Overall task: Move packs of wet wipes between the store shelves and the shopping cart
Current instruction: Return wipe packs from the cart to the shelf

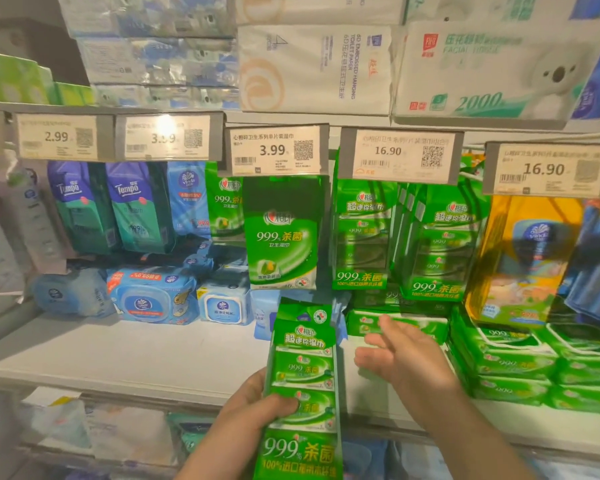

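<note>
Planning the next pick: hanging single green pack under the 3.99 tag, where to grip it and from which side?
Pinch the lower half of the green pack from the front, thumb and fingers on its two side edges. It hangs flat, face out, lower edge free; the price tag covers its top, so draw it forward off the hook.

held pack (pixel 303 386) — green, white text | shelf (pixel 153 355) — grey

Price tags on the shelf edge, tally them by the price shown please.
2.99: 1
3.99: 1
16.90: 2
Glare-hidden, unreadable middle digit: 1
Total: 5
</note>
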The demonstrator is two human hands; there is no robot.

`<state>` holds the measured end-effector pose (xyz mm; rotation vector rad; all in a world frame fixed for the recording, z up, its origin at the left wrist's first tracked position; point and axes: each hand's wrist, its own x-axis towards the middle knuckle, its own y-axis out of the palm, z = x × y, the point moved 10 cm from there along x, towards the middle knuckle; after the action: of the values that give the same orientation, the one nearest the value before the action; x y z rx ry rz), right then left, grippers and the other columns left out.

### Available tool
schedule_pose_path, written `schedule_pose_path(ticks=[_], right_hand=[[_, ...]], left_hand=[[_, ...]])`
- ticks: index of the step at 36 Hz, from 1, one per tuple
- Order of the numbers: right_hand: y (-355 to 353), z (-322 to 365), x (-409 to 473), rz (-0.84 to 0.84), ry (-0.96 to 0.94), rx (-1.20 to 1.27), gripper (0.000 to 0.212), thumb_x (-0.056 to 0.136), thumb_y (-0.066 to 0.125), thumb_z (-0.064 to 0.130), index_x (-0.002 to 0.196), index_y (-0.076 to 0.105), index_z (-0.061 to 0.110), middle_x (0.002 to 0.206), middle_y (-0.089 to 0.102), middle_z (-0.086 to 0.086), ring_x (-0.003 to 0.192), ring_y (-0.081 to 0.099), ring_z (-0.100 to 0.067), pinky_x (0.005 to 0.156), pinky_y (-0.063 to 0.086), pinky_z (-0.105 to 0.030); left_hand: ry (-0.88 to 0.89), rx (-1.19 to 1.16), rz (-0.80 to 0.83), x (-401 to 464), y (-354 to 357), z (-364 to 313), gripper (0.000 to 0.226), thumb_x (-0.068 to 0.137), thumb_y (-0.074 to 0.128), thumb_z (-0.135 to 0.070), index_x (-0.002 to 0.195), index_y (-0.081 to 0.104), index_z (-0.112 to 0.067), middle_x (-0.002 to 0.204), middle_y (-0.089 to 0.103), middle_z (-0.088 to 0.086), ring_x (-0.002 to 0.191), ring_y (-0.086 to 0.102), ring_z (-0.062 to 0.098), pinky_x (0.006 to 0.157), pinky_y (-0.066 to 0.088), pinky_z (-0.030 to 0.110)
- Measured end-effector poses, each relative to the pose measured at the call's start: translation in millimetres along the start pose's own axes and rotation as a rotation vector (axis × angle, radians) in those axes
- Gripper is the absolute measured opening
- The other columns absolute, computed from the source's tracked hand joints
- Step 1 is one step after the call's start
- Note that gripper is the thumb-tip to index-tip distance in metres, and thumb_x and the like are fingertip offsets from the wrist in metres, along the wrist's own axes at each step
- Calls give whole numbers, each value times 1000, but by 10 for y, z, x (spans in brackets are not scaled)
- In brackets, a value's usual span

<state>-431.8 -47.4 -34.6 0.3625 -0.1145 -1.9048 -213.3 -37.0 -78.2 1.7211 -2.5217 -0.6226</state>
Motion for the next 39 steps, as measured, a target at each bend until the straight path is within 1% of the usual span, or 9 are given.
schedule_pose_path(ticks=[6,11,13,15,19,24,29,36,39], right_hand=[[-147,-344,-228,64,95,-51,25,99,63,12,112,58,-8,83,62,-26,52,62,-31,45,53,-36],[-151,-541,-423,174,158,-216,34,97,59,30,109,61,-1,78,65,-20,51,63,-24,43,50,-28],[-165,-549,-512,241,119,-378,23,101,51,41,97,61,21,76,64,10,53,61,5,47,45,-10],[-110,-492,-599,311,36,-511,20,96,45,57,101,58,42,85,59,40,78,57,25,63,41,2],[17,-483,-761,472,-40,-559,39,88,56,57,121,44,75,111,54,56,112,51,26,91,40,-1],[-94,-357,-764,394,-146,-511,48,80,63,57,126,51,53,108,69,36,105,71,-10,79,55,-16],[-180,-250,-747,283,-238,-523,41,87,66,52,125,56,40,112,72,25,105,67,4,95,53,-27],[-134,63,-735,218,-420,-472,63,69,61,71,117,62,29,102,76,18,91,71,-2,77,52,-19],[-68,197,-730,225,-462,-425,54,69,64,70,112,65,36,100,77,14,90,73,-6,75,54,-20]], left_hand=[[-13,-35,40,97,138,109,117,18,101,-19,126,60,1,115,68,31,92,70,42,75,59,42],[19,-18,60,131,356,130,78,55,86,-20,128,60,-7,112,72,24,95,72,39,72,59,38],[62,14,35,146,429,119,81,54,85,-25,129,58,-7,108,73,23,91,74,37,68,58,35],[113,30,23,132,527,84,84,52,84,-30,129,57,-10,110,73,22,93,73,37,68,59,33],[200,33,60,92,709,0,74,62,82,-22,131,56,-17,113,73,17,95,73,36,69,59,32],[243,61,143,48,849,-103,84,59,85,-27,136,52,-23,121,71,14,107,70,35,80,59,35],[240,124,169,30,854,-174,111,47,99,-40,141,46,-15,125,69,15,111,69,30,82,57,30],[262,255,222,-79,895,-228,92,64,92,-44,140,49,-16,132,66,10,122,62,29,103,50,45],[295,239,172,-103,868,-329,91,62,93,-44,138,53,-15,128,68,11,117,66,29,92,55,37]])
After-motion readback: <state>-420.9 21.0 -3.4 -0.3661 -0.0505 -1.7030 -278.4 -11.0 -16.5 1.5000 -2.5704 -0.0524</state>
